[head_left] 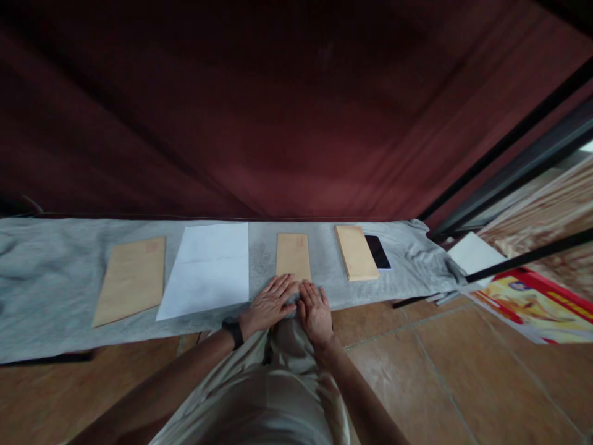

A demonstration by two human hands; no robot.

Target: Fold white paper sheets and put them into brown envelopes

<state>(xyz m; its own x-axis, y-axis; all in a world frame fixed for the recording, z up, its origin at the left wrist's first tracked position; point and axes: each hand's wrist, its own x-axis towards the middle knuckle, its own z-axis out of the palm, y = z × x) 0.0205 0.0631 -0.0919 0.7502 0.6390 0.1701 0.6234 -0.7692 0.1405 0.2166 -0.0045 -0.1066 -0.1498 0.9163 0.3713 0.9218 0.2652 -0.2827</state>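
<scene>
A small brown envelope (293, 253) lies flat in front of me on the grey cloth, its near end partly covered by my hands. My left hand (272, 299) rests palm down at that end, fingers stretched out. Beside it my right hand (315, 311) also lies flat, with its fingertips at the envelope's near right corner. Neither hand grips anything. White paper sheets (208, 272) with a crease across them lie to the left. Further left is a larger brown envelope (132, 278). On the right sits a stack of brown envelopes (356, 253).
A dark phone (378, 252) lies partly under the envelope stack. The grey cloth (407, 272) covers a long narrow table against a dark red curtain (278, 123). Black metal bars (514, 145) and a colourful printed box (537, 306) stand at the right.
</scene>
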